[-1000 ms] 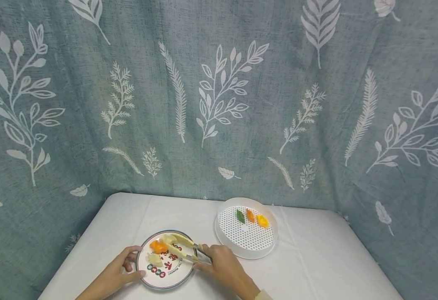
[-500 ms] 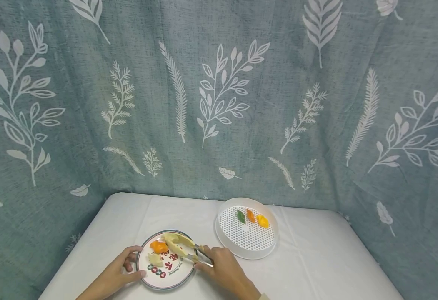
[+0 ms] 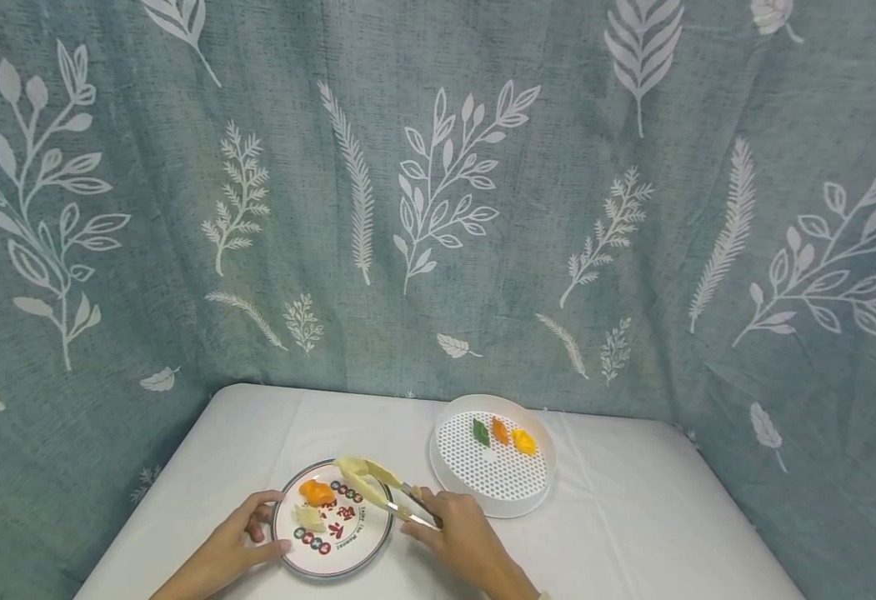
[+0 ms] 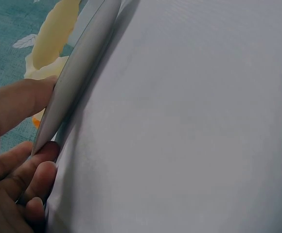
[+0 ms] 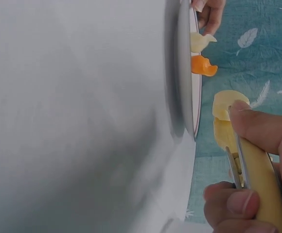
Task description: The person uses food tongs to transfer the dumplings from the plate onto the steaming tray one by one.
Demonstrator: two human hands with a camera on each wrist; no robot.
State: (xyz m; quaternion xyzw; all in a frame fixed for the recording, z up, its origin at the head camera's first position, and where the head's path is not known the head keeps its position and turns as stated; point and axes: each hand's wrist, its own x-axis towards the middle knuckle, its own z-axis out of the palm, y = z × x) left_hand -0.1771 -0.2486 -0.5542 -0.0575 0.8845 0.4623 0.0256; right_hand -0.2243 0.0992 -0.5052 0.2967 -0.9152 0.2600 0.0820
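Observation:
My left hand (image 3: 237,537) grips the rim of a white plate (image 3: 362,542) with printed red and green motifs. On the plate lie an orange piece (image 3: 317,492) and a pale yellow piece (image 3: 309,517), seemingly pieces of bell pepper. My right hand (image 3: 462,533) holds metal tongs (image 3: 402,510) with yellowish tips above the plate's far right side. Pale yellow at the tongs' end looks like another pepper piece, but it blends with the tips. In the right wrist view, thumb and fingers squeeze the yellow-sided tongs (image 5: 263,189).
Right of the plate stands a round white perforated tray (image 3: 483,492) with a raised rim. In it lie a green piece (image 3: 481,432), an orange piece (image 3: 501,431) and a yellow piece (image 3: 523,442). A leaf-patterned curtain (image 3: 377,350) rises behind the white-covered table (image 3: 648,517).
My right hand and the tongs have risen and shifted right. The far pale yellow piece no longer lies beside the orange one on the plate. My left hand stays in place.

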